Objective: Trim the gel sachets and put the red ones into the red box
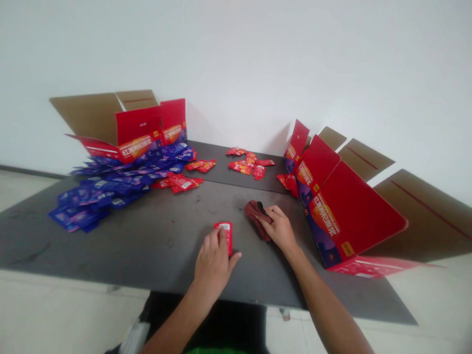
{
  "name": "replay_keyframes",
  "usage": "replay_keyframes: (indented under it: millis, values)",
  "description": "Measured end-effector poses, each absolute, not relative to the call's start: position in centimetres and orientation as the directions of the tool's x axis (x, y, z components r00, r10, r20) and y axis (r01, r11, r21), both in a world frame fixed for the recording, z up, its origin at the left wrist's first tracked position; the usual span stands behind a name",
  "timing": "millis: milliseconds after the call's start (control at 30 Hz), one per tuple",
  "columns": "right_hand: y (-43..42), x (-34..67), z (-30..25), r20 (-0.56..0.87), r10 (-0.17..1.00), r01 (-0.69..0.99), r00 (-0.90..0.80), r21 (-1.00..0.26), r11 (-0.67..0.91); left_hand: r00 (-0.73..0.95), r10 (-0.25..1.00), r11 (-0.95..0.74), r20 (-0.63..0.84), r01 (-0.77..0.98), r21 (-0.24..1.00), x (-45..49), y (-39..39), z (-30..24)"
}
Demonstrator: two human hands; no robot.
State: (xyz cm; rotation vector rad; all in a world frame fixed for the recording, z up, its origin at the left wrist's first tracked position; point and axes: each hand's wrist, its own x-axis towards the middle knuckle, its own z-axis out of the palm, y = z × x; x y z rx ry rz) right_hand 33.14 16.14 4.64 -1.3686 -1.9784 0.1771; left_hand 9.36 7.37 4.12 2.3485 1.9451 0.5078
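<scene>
From far off I watch the flat dark grey table [147, 246]. The small red foil packet [225, 232] lies near the front of it, at about 6 o'clock. The left hand [214, 263] rests flat on the packet with the fingers pressing down and the thumb out to the side; it is not wrapped round it. The right hand [279, 227] is closed on a crumpled dark red cloth [253, 212], just beside the packet at 2 o'clock.

I think the packet could slide, as only fingertips pin it and foil is slippery. If it is pushed toward 6 o'clock it may drop off the table edge. A hard press might also pop it.

The big open red cardboard box [342, 206] stands close at 3 o'clock, so the right elbow could bump it. The heap of blue packets [110, 187] at 10 o'clock is well apart.
</scene>
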Motion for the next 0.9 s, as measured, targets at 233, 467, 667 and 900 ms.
replay_keyframes:
  millis: [233,467,667,900]
  values:
    - [16.1,33.8,5.2,0.497,0.848,0.740,-0.184,-0.498,0.452,0.201,0.976,-0.213,0.083,0.957,0.197,8.4,8.5,7.0]
    - [15.4,33.1,5.4,0.488,0.854,0.757,-0.180,-0.486,0.437,0.095,0.993,-0.106,0.066,0.976,0.190,5.5,10.3,8.1]
    - [15.2,32.1,5.5,0.365,0.882,0.796,-0.299,-0.414,0.441,0.007,0.974,-0.127,0.225,0.842,0.525,6.5,14.1,11.8]
    - [15.0,31.9,5.4,0.341,0.856,0.777,-0.389,-0.379,0.503,0.126,0.987,-0.148,0.103,0.424,0.894,19.6,23.7,13.0]
